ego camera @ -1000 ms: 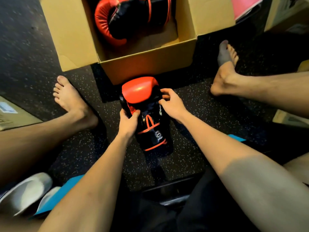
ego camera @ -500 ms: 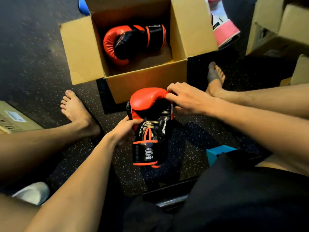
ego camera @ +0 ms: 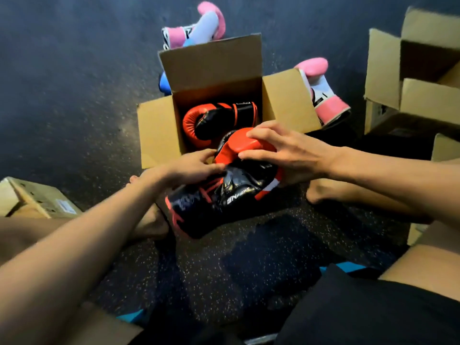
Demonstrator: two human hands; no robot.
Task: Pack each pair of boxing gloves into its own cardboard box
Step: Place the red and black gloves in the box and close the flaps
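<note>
While the person is sitting on the dark speckled rubber floor (ego camera: 74, 100) with legs spread, a glossy red-and-black boxing glove (ego camera: 224, 192) is being held up between both hands, just in front of the open brown cardboard box (ego camera: 156, 130). Its red padded end is pointing toward the box and is overlapping the near wall from where I am standing, though I cannot tell whether it is touching the rim; its black cuff, trimmed in red and carrying white lettering, is tilting down toward the person. A matching red-and-black glove (ego camera: 211, 120) is already lying on its side inside the box, toward the back. The far flap is standing upright and the side flaps are spreading outward, so the mouth is lying fully open; the near part of the interior is sitting hidden behind the raised glove. The right hand (ego camera: 286, 155) is gripping the red padding from above, fingers spread and curled over it. The left hand (ego camera: 196, 165) is pinching the glove's left side with bent fingers. Two pink-and-white boxing gloves (ego camera: 323, 95) are lying just beyond the box, a blue glove (ego camera: 164, 83) is peeking out behind its left corner, and more open cardboard cartons (ego camera: 418, 93) are standing off to the right.
</note>
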